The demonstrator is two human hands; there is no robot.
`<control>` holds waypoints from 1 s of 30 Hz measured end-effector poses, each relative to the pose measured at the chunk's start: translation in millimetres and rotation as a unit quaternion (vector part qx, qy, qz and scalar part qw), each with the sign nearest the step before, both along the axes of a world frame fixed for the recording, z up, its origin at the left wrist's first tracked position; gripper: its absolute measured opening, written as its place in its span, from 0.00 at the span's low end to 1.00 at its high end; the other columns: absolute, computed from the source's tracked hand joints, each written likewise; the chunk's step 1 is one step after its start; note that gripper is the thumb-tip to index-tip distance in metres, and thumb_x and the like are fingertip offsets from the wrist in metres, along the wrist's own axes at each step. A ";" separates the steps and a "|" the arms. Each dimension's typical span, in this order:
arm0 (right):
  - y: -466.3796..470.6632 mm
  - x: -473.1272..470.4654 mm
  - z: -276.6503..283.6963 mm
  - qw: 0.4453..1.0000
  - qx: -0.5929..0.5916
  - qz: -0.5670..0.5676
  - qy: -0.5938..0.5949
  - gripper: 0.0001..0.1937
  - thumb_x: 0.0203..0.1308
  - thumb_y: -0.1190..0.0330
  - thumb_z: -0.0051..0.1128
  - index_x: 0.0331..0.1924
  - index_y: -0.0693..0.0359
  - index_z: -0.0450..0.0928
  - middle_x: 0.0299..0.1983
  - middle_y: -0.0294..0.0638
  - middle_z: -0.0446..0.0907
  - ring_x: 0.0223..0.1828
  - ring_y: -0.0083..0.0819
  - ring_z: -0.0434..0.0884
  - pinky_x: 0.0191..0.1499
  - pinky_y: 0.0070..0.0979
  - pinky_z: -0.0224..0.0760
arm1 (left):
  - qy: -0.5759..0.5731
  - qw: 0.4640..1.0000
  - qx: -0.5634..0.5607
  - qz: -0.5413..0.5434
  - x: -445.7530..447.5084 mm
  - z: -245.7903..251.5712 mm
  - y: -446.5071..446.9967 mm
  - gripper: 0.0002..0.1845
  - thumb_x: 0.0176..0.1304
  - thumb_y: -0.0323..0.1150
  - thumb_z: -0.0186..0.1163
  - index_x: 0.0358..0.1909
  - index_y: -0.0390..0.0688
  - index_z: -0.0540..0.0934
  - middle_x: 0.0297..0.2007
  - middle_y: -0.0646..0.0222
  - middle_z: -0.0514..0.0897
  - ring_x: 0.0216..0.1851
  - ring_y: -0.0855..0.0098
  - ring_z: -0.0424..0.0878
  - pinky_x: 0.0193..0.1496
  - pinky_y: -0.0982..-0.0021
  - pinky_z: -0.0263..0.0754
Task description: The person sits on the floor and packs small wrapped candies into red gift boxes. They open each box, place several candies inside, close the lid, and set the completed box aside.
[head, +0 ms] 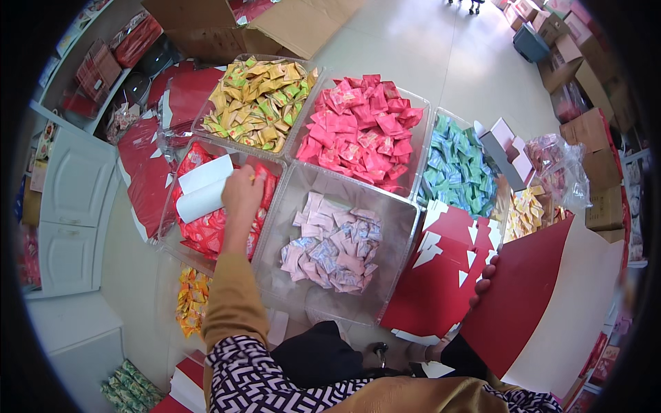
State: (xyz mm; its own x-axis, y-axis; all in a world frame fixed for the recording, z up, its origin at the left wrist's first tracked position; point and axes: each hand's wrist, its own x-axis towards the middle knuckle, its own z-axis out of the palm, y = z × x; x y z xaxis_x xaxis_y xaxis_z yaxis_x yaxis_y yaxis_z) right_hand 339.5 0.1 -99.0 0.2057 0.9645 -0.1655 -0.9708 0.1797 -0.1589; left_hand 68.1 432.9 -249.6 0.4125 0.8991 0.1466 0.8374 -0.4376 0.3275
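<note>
My left hand (242,192) reaches into a clear plastic bin of red-wrapped sweets (204,232), beside a roll of white paper (204,200) lying on them; what its fingers touch is hidden. On the right, a red and white cardboard box (521,294) is gripped by my right hand (484,283), of which only the fingertips show at its edge. Between the hands stands a clear bin with pale pink and lilac packets (333,242). Flat red cardboard blanks (439,279) lie just left of the held box.
Further bins hold yellow-green packets (263,98), pink packets (361,129), teal packets (457,165) and orange packets (193,299). An open carton (289,26) stands beyond. A grey box (503,149) rests by the teal packets. White cabinets (72,206) line the left.
</note>
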 end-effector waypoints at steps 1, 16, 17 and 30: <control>-2.4 -2.2 1.2 1.000 -0.003 -0.004 -0.001 0.32 0.67 0.50 0.44 0.68 0.59 0.54 0.64 0.43 0.63 0.66 0.41 0.63 0.67 0.51 0.51 | -0.057 0.997 0.048 -0.007 -6.5 15.6 -7.1 0.08 0.56 0.34 0.60 0.30 0.41 0.75 0.27 0.59 0.79 0.29 0.59 0.79 0.36 0.57 0.73; -16.7 -11.0 -2.0 1.000 -0.001 -0.003 -0.016 0.33 0.66 0.49 0.46 0.68 0.59 0.54 0.62 0.42 0.65 0.64 0.41 0.66 0.66 0.51 0.53 | 0.073 0.945 -0.305 -0.091 25.5 -125.1 -105.9 0.17 0.52 0.22 0.56 0.46 0.38 0.76 0.44 0.47 0.81 0.49 0.47 0.78 0.52 0.56 0.73; -17.4 -10.5 0.0 1.000 -0.004 0.003 -0.019 0.33 0.66 0.49 0.46 0.68 0.59 0.54 0.62 0.43 0.65 0.64 0.41 0.66 0.67 0.52 0.52 | 0.101 0.944 -0.302 -0.087 25.8 -132.9 -106.4 0.16 0.52 0.21 0.55 0.46 0.38 0.76 0.44 0.47 0.81 0.50 0.47 0.78 0.52 0.56 0.73; -27.0 -32.6 -11.9 0.998 0.057 0.017 0.013 0.29 0.69 0.56 0.46 0.68 0.59 0.53 0.66 0.43 0.61 0.67 0.42 0.63 0.70 0.50 0.48 | 0.118 0.913 -0.372 -0.118 38.1 -149.0 -125.0 0.31 0.41 0.37 0.72 0.53 0.45 0.79 0.49 0.55 0.81 0.52 0.57 0.79 0.56 0.63 0.73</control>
